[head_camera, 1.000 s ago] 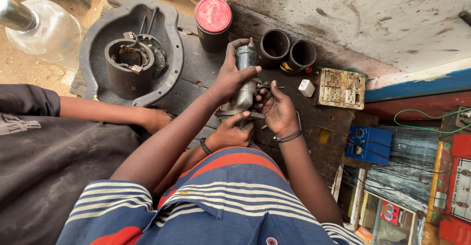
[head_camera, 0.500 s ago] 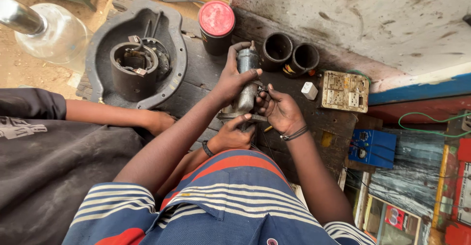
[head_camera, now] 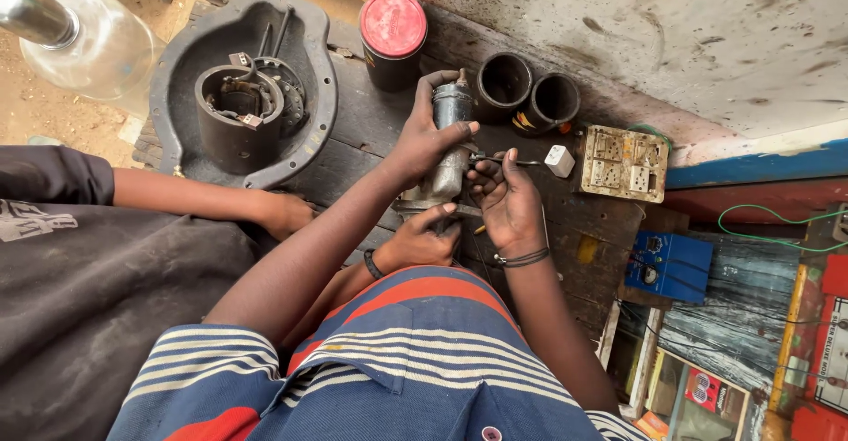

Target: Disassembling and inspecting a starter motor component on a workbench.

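Motor part: grimy grey metal cylinder (head_camera: 450,145), upright-ish over the middle of the bench, just in front of the two black cups.
Left hand (head_camera: 424,141): wrapped tight around the cylinder's upper half, fingers curled over the far side.
Right hand (head_camera: 503,198): closed on a thin tool (head_camera: 503,160), tip poking at the cylinder's side.
Third hand (head_camera: 422,240): a co-worker's, steadying the cylinder's bottom end.
Bench (head_camera: 353,132): dark, oily, scuffed wooden planks.
On the bench: black cups (head_camera: 527,97), red-lidded tin (head_camera: 393,37), dirty cream switch plate (head_camera: 623,163), grey housing (head_camera: 243,88) on the left.
Around: stained pale wall (head_camera: 662,35) behind, sandy ground (head_camera: 35,97) at left, blue box (head_camera: 671,264) at right.
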